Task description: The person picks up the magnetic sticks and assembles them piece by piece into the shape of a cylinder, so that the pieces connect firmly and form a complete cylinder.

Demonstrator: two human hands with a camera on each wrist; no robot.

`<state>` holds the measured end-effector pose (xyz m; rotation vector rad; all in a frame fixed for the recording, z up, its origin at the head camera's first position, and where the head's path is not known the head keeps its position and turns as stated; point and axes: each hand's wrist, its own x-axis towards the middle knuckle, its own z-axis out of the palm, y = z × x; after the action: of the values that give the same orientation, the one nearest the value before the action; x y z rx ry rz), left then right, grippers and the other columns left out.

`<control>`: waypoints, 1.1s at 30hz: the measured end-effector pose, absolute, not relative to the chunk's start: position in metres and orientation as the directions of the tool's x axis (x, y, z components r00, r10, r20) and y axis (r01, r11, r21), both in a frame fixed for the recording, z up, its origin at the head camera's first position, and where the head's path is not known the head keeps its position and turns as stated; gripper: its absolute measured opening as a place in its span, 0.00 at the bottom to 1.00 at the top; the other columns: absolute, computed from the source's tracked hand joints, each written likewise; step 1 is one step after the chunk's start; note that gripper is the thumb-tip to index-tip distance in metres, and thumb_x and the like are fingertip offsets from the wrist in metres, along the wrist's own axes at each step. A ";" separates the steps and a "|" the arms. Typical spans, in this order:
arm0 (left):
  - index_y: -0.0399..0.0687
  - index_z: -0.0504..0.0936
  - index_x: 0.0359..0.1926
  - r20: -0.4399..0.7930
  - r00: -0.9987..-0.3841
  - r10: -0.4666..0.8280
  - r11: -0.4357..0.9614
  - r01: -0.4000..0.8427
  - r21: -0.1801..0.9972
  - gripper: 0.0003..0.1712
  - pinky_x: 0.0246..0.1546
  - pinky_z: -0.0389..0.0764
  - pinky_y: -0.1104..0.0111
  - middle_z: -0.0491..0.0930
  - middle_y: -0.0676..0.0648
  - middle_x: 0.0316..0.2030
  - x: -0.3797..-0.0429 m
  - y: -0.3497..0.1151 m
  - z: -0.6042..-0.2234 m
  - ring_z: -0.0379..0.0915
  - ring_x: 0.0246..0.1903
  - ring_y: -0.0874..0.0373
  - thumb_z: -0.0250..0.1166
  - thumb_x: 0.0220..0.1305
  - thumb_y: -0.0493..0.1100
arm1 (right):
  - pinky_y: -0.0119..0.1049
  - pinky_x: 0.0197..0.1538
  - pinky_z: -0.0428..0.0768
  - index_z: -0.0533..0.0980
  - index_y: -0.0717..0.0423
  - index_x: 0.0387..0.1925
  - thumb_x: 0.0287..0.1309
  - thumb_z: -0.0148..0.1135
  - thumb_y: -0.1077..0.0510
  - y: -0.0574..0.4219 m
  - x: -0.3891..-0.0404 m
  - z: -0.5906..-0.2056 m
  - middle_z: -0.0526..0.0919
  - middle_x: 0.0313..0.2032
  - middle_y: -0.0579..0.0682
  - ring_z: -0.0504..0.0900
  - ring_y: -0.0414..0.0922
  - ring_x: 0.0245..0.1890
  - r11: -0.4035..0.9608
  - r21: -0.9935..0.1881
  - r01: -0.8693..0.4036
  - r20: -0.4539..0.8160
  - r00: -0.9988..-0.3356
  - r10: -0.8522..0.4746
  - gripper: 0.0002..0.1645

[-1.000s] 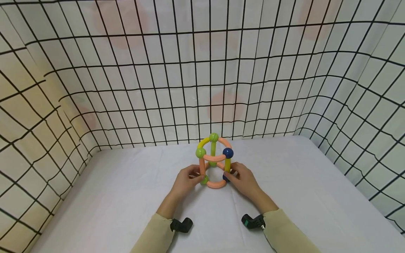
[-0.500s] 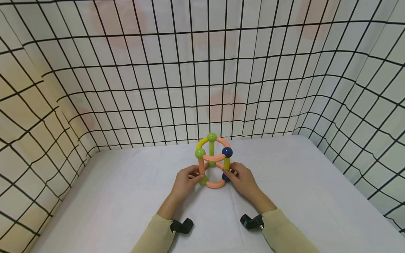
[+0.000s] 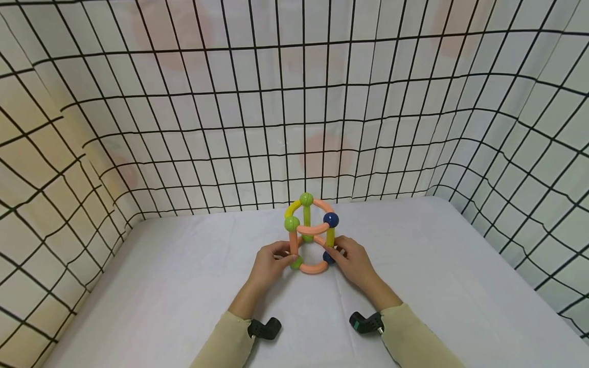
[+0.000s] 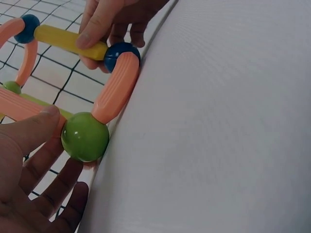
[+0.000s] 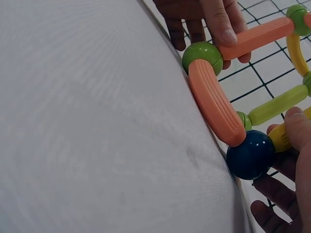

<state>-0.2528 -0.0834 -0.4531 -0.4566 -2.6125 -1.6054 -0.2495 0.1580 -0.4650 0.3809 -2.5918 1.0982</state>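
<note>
A ball-and-rod building toy stands upright on the white table, with an upper ring of curved rods and balls over a lower ring. Three straight rods join the two rings. My left hand pinches the orange upright rod just above the lower green ball. On the other side, my right hand pinches the yellow upright rod close to the lower blue ball. A light green upright rod stands at the back, touched by neither hand.
The white tabletop stretches out around the toy. White walls with a black grid enclose it at the back and both sides. Black cameras sit at both wrists, by the beige sleeves.
The toy's upper ring has twisted slightly: its back green ball shifted left and its blue ball a little farther back. Both hands keep their grip in about the same place.
</note>
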 end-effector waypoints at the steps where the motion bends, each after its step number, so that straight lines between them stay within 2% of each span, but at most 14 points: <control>1: 0.47 0.86 0.50 0.186 -0.956 0.226 0.420 0.268 0.867 0.14 0.43 0.81 0.64 0.87 0.47 0.44 -0.253 -0.083 -0.453 0.80 0.44 0.55 0.70 0.63 0.41 | 0.31 0.35 0.73 0.82 0.54 0.44 0.66 0.64 0.50 0.158 -0.250 -0.465 0.83 0.34 0.47 0.74 0.40 0.32 0.671 -0.651 -0.355 0.372 -0.920 -0.125 0.13; 17: 0.46 0.86 0.50 0.174 -0.958 0.229 0.413 0.257 0.874 0.15 0.45 0.82 0.62 0.87 0.46 0.45 -0.255 -0.083 -0.455 0.81 0.44 0.55 0.70 0.63 0.41 | 0.31 0.36 0.74 0.81 0.53 0.44 0.67 0.62 0.46 0.159 -0.250 -0.467 0.83 0.34 0.46 0.74 0.40 0.32 0.673 -0.667 -0.321 0.339 -0.934 -0.110 0.15; 22: 0.46 0.86 0.50 0.156 -0.961 0.226 0.426 0.242 0.872 0.15 0.46 0.82 0.62 0.87 0.46 0.45 -0.254 -0.084 -0.454 0.81 0.45 0.55 0.70 0.62 0.41 | 0.30 0.36 0.75 0.82 0.54 0.43 0.64 0.66 0.52 0.160 -0.251 -0.470 0.82 0.39 0.47 0.75 0.39 0.32 0.678 -0.635 -0.371 0.384 -0.913 -0.141 0.11; 26: 0.44 0.86 0.49 0.146 -0.963 0.227 0.449 0.237 0.862 0.14 0.43 0.82 0.64 0.86 0.45 0.43 -0.253 -0.086 -0.455 0.82 0.43 0.54 0.71 0.61 0.40 | 0.29 0.37 0.77 0.83 0.56 0.45 0.61 0.69 0.55 0.161 -0.252 -0.473 0.80 0.43 0.48 0.76 0.39 0.34 0.673 -0.617 -0.407 0.409 -0.897 -0.168 0.13; 33: 0.42 0.86 0.45 0.137 -0.965 0.222 0.466 0.229 0.855 0.12 0.38 0.81 0.69 0.86 0.44 0.41 -0.252 -0.088 -0.456 0.82 0.41 0.55 0.72 0.61 0.40 | 0.29 0.36 0.78 0.83 0.56 0.45 0.59 0.71 0.55 0.162 -0.252 -0.474 0.80 0.41 0.47 0.78 0.40 0.34 0.670 -0.610 -0.423 0.418 -0.890 -0.182 0.14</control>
<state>-0.2524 -0.0877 -0.4564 -0.4121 -2.6836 -1.5664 -0.2515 0.1623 -0.4736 0.4797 -2.5637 1.0546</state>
